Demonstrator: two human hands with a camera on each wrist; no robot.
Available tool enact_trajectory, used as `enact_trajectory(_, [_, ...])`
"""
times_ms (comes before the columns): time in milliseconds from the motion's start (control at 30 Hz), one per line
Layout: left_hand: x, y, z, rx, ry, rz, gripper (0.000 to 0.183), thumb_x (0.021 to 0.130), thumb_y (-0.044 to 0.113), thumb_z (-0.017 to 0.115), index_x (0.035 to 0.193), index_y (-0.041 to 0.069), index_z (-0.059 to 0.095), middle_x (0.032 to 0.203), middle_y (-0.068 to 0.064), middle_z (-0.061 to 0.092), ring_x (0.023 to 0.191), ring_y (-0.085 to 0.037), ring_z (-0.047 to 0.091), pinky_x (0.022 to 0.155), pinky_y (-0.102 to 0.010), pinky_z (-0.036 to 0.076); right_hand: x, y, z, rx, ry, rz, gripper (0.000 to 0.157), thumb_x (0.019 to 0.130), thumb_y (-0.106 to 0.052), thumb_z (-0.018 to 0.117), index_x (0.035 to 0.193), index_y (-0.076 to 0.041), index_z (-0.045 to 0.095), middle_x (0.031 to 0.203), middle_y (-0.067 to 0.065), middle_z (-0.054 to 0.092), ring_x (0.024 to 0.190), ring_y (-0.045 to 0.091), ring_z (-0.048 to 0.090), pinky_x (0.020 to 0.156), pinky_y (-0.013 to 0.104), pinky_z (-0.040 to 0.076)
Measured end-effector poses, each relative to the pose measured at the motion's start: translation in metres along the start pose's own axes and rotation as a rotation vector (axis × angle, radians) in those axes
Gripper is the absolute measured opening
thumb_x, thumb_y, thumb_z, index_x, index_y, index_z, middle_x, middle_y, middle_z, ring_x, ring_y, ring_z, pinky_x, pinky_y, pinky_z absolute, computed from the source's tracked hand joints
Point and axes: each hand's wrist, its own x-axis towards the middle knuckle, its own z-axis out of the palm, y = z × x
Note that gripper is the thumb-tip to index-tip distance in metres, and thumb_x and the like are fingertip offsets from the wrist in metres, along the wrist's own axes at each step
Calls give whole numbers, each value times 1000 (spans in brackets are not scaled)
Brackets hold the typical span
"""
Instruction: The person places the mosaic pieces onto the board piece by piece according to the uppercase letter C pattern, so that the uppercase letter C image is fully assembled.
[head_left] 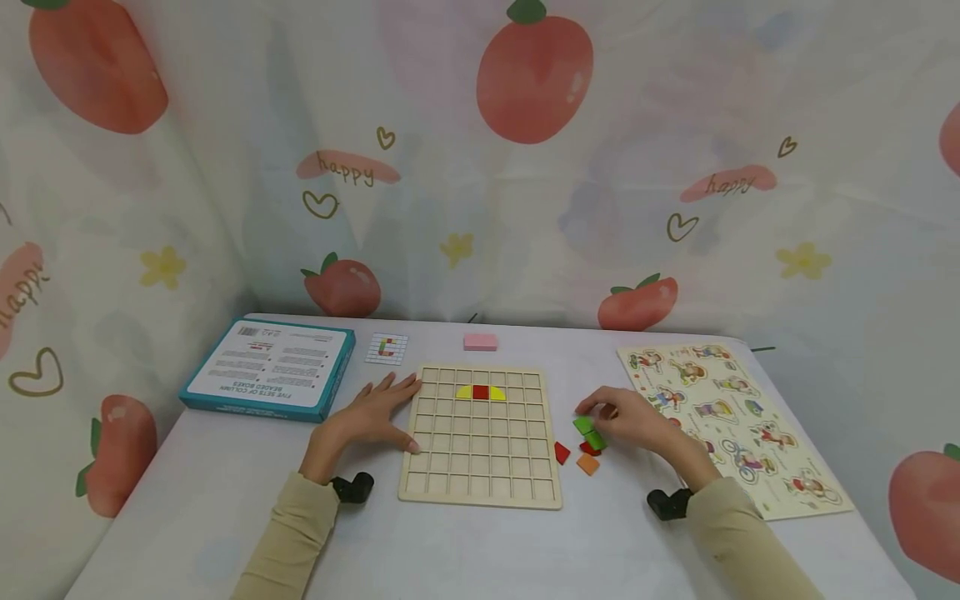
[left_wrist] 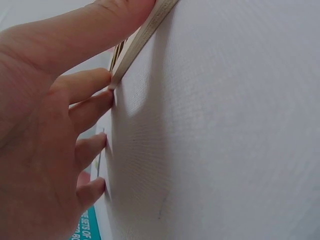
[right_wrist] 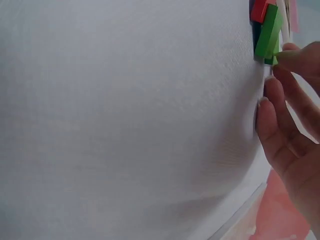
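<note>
A wooden grid board [head_left: 480, 446] lies flat on the table. In its second row a red square [head_left: 481, 392] sits between two yellow rounded pieces, one being the right yellow piece [head_left: 497, 393]. My left hand [head_left: 369, 414] has its fingers spread, thumb and fingertips at the board's left edge. Right of the board, my right hand [head_left: 626, 421] pinches a green block [head_left: 583, 425] between thumb and fingertips. Another green block [head_left: 596, 440] lies against it, partly over a red block [head_left: 590, 449]. A second red block [head_left: 562, 453] and an orange block [head_left: 588, 464] lie beside them.
A teal-edged box [head_left: 266, 367] lies at the back left, near a small pattern card [head_left: 387, 349]. Behind the board is a pink block [head_left: 480, 342]. A picture puzzle board [head_left: 720, 408] occupies the right side, partly under the right forearm.
</note>
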Motion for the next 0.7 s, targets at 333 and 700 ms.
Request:
enact_trajectory(333, [0,-2,1,1,7,5,109,76,42,90,162,11,32,172,-7,22,160,-40,2,128,-62,0,3,-4,3,-29,-27,7,23,86,-8,80,108,-6,74,103,4,66,86,17,56,70,24,51])
enact_trajectory(700, [0,-1,2,1,7,-9,108,76,42,90,163,13,32,172,-6,22,161,-38,2,128,-61,0,13,-7,9,-25,-2,26,13,91,-13,76,102,-8,70,88,-1,68,80,14,59,71,23,52])
